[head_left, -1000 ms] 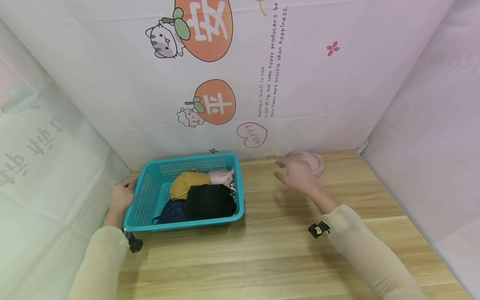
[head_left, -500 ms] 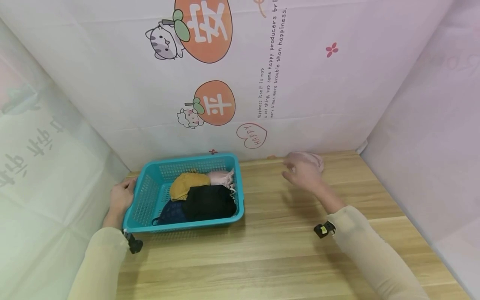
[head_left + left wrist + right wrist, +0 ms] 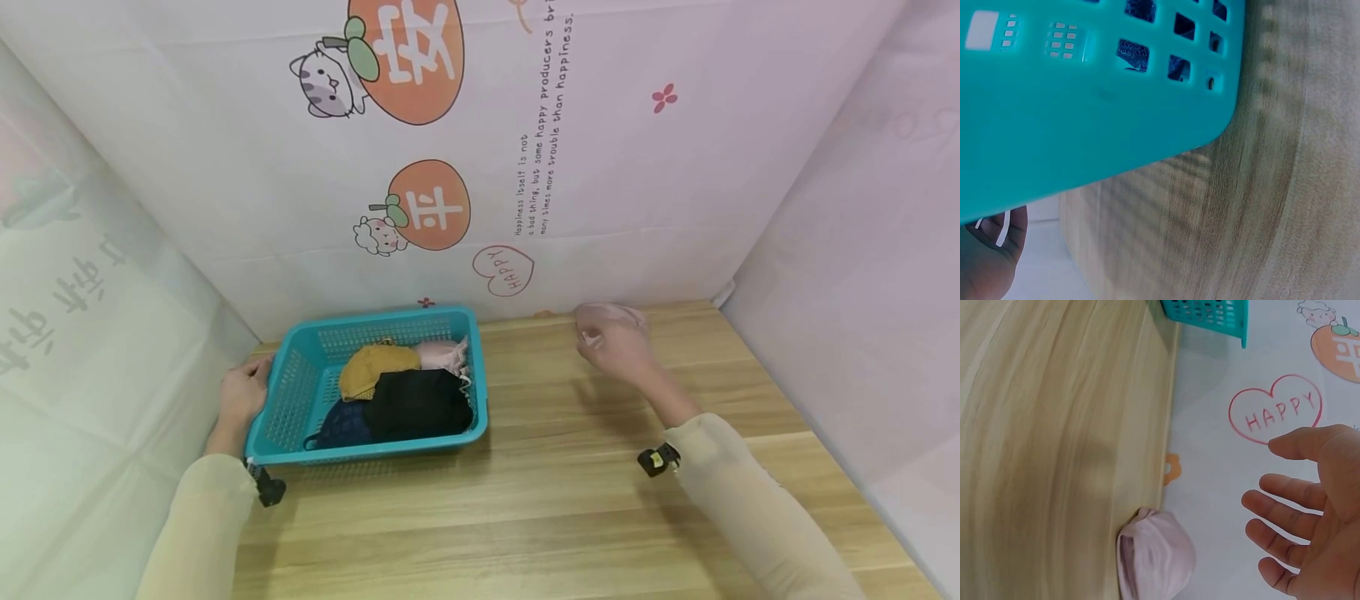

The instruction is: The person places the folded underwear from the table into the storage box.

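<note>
My left hand [image 3: 245,392] grips the left end of a turquoise plastic basket [image 3: 367,450], its fingers at the rim. In the left wrist view the curled fingers [image 3: 1015,232] show below the basket wall [image 3: 1085,137]. Inside lie soft folded garments that look like bras: mustard yellow [image 3: 378,368], pale pink with a frill [image 3: 442,356], black [image 3: 420,406] and dark blue [image 3: 343,423]. My right hand [image 3: 621,354] overlaps a smooth, rounded pink folded garment [image 3: 636,317] by the back wall. The right wrist view shows that hand's fingers spread and loosely bent, apart from the pink garment [image 3: 1157,556].
The basket stands on a wood-grain table [image 3: 525,517], close to the printed white cloth wall [image 3: 600,167] at the back. More cloth walls close in the left and right sides. Small black cameras [image 3: 658,459] are strapped at both wrists.
My right hand has moved a little to the right, over the pink garment, and its fingers look closer together in the head view. The left hand and the basket have stayed put.
</note>
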A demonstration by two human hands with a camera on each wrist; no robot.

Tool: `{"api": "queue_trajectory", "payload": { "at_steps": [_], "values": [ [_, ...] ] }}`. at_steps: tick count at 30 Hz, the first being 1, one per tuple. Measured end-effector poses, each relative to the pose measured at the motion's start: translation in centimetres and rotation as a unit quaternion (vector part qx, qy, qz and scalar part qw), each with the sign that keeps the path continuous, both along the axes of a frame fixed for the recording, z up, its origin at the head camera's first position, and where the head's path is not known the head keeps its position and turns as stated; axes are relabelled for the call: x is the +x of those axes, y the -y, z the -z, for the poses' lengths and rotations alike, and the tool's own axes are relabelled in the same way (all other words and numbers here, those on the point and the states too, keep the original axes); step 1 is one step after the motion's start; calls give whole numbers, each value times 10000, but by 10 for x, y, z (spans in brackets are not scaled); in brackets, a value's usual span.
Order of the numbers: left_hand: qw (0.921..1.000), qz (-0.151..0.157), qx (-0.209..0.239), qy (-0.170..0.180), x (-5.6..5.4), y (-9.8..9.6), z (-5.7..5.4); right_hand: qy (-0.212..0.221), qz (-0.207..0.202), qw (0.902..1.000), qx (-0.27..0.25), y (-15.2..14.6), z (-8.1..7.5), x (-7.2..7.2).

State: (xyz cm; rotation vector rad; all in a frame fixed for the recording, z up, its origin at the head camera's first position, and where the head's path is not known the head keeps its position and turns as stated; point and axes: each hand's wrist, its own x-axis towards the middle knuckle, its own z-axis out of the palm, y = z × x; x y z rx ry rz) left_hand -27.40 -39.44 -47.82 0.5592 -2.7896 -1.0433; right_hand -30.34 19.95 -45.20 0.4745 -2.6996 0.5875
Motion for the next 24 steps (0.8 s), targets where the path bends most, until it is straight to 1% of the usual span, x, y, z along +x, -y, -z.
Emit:
{"api": "queue_trajectory", "payload": {
  "at_steps": [2,5,9,13,24],
  "values": [
    [10000,19,-6,-4,0,0,0,155,21,9999,-29,-4,2,0],
    [10000,30,-20,-2,0,1,0,427,112,9990,104,-11,4,0],
    [10000,-10,-8,30,-1,0,-1,863,244,9956,280,-19,7,1],
    [10000,-45,19,72,-1,-1,-2,1203,397,9916,263,-24,9,1],
    [10000,-22,59,62,1,-1,-4,1364,555,9885,329,-34,9,0]
  ]
}}
